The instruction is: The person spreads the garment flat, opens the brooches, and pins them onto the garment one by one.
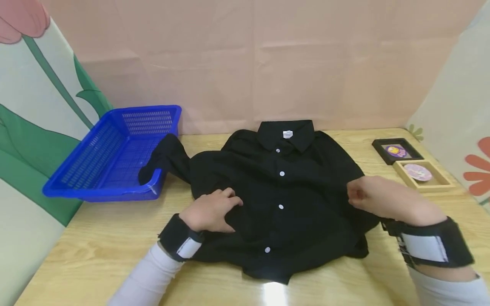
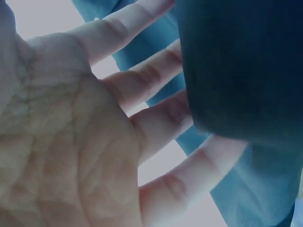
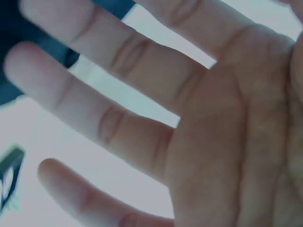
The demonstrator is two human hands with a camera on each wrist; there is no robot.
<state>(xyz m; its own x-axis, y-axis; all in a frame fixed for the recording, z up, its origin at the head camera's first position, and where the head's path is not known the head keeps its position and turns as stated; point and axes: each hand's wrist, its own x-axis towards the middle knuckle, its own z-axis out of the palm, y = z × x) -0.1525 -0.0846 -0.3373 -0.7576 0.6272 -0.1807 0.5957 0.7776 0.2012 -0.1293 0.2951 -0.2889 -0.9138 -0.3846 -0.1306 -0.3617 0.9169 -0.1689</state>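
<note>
A black button-up shirt (image 1: 306, 199) lies front side up on the table, its collar toward the back wall and white buttons down the middle. On the left part of its front is my left hand (image 1: 214, 209), thumb and fingers spread. Dark cloth hides those fingertips in the left wrist view, where the fingers (image 2: 142, 78) look extended. Over at the shirt's right edge hovers my right hand (image 1: 377, 195). Its fingers (image 3: 135, 54) look loosely extended and apart in the right wrist view; no cloth shows between them. The thumb tip is out of sight there.
A blue plastic basket (image 1: 103, 192) stands at the left, and one shirt sleeve (image 1: 168, 153) drapes over its near right corner. At the right lie a black square frame (image 1: 386, 158) and a light wooden one (image 1: 442, 183), each holding a small round piece.
</note>
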